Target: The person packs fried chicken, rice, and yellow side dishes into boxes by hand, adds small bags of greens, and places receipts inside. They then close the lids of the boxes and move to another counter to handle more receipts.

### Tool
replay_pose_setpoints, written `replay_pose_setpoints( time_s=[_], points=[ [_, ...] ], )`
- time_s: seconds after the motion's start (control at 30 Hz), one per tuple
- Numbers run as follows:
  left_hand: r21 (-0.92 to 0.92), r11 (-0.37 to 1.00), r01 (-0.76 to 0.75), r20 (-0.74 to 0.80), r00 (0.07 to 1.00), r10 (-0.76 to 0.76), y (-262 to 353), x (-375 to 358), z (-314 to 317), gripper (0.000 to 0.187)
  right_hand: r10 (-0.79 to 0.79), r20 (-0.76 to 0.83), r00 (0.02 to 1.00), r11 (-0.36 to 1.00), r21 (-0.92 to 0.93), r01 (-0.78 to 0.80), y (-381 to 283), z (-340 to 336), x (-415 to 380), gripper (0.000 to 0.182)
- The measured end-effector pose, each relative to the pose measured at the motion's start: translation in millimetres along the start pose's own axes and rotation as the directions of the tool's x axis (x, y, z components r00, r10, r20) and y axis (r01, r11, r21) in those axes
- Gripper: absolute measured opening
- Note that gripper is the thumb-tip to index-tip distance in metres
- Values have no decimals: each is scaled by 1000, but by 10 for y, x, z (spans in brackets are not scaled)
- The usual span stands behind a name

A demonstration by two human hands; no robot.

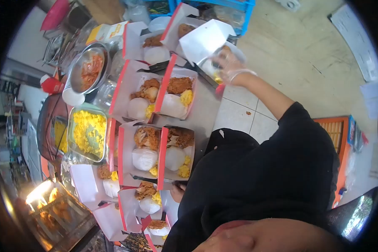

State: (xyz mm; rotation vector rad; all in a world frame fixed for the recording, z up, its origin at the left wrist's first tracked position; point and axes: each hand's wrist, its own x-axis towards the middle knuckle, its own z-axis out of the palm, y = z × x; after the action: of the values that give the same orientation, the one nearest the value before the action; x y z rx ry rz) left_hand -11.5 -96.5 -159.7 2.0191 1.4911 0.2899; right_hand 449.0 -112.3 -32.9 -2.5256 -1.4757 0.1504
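My right hand (231, 67), in a clear plastic glove, reaches over an open white box (208, 40) at the top. Its fingers look spread beside fried chicken (226, 49) and yellow egg (216, 78); no held item can be made out. My left hand (177, 192) is small in view at the table's near edge, beside the corner of a red-edged box (161, 168); its fingers are mostly hidden. Several similar open boxes hold fried chicken (179, 85), white rice (172, 106) and yellow egg (186, 97).
A glass dish of scrambled egg (88, 133) and a metal bowl of reddish food (91, 69) stand beyond the boxes. A lit warming case (56, 210) is at lower left. Blue crates (243, 17) stand at the top, an orange crate (342, 147) at right.
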Motion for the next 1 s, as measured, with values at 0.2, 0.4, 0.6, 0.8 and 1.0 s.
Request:
replay_pose_setpoints(
  time_s=[0.2, 0.4, 0.6, 0.8, 1.0],
  points=[
    [-60, 998, -18, -133, 991, 10, 115, -51, -52, 19, -439, -550, 710, 743, 222, 632, -1345, -782, 1161, 58],
    [-77, 992, 103, -375, 919, -124, 226, -92, 33, 9, -847, 202, 492, 530, 242, 813, -3761, 116, 2089, 44],
    [-129, 985, 113, -484, 860, -163, 223, -72, 52, 13, -560, 312, 767, 793, 469, 389, -5248, 1636, 2408, 28],
    [-156, 976, 152, -451, 868, -207, 235, -88, 1, 19, -796, 488, 358, 411, 1, 912, -5421, 1766, 2465, 30],
    [-173, 984, 50, -481, 867, -129, 190, -118, -2, 17, -906, 306, 292, 366, 219, 905, -5008, 1712, 1985, 46]
  ],
)
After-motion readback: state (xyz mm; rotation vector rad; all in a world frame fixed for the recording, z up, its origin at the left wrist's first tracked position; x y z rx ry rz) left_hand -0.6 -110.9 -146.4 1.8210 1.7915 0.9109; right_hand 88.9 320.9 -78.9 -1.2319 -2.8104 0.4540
